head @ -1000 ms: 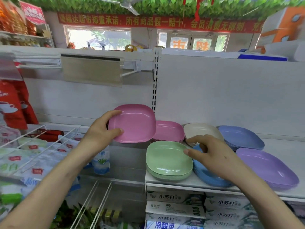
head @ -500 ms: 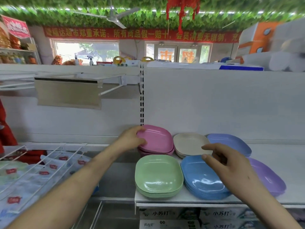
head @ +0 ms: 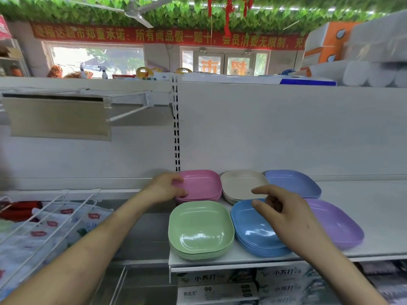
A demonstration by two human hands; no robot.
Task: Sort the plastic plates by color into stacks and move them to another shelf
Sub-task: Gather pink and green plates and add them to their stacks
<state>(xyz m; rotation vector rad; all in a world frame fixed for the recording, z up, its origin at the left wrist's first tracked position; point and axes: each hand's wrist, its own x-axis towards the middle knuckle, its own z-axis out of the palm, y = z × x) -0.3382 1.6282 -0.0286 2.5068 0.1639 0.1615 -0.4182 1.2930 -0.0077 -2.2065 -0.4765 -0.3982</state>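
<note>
Now left hand (head: 164, 190) grips the pink plates (head: 201, 183).

1. On my feed, the green plates (head: 200, 227) and blue plates (head: 253, 230) look like smooth plastic with a soft sheen, and light glares off the bottoms.
2. The pink plates (head: 202, 183) and beige plates (head: 240, 183) are the same plastic but read more matt.
3. The shelf (head: 374, 216) looks like white painted metal, matt.
4. The wire rack (head: 50, 219) looks like white-coated metal rods.
5. The boxes (head: 220, 280) underneath are printed cardboard.
</note>
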